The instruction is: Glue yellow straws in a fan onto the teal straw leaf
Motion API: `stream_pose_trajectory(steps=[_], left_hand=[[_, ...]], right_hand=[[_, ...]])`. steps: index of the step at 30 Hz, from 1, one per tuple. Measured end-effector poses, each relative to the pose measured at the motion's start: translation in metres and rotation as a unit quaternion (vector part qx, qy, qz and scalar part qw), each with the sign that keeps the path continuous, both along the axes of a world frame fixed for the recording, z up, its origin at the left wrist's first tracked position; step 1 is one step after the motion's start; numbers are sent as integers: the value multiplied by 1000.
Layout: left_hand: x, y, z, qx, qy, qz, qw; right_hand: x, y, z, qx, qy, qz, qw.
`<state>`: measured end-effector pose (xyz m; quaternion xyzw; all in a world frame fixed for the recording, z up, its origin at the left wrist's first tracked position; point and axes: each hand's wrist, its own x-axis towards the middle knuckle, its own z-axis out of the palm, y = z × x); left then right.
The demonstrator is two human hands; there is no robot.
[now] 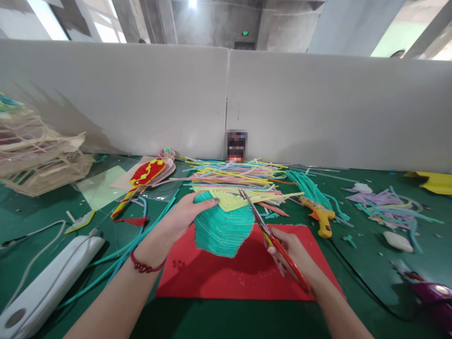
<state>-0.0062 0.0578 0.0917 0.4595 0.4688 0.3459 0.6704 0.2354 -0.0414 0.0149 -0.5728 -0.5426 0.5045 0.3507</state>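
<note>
My left hand (187, 214) pinches the upper left edge of a craft piece (224, 230) made of rows of teal pipe cleaners, with yellow pipe cleaners (231, 201) laid in a V pattern across its top. Some yellow ends stick out to the right. In my right hand (287, 249) is a pair of scissors (270, 235) with red and yellow handles. The blades point up and left, at the right side of the yellow strips; whether they touch a strip I cannot tell. Both hands are above a red sheet (226, 282) on the green table.
Behind lies a pile of colored pipe cleaners (233, 176), with a teal bundle (310, 186) to its right. A yellow glue gun (321, 216) trails a black cord. At left are a white power strip (52, 287), a red-and-yellow fan-shaped piece (148, 172) and a wooden stick frame (38, 155).
</note>
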Motion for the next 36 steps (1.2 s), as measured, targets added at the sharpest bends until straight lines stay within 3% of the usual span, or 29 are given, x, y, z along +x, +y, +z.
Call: stream_pose_trajectory(steps=[13, 21, 29, 32, 36], left_hand=[[-3, 0, 2, -4, 4, -15, 1000], [-2, 0, 1, -12, 6, -11, 1000], [-5, 2, 0, -5, -7, -18, 1000], [-2, 0, 1, -9, -7, -13, 1000], [3, -2, -1, -7, -13, -4, 1000]], right_hand=[[-2, 0, 0, -51, 24, -35, 998], [-4, 2, 5, 2, 2, -74, 997], [1, 1, -3, 26, 31, -31, 999], [2, 4, -8, 42, 37, -76, 996], [1, 8, -4, 46, 25, -189, 981]])
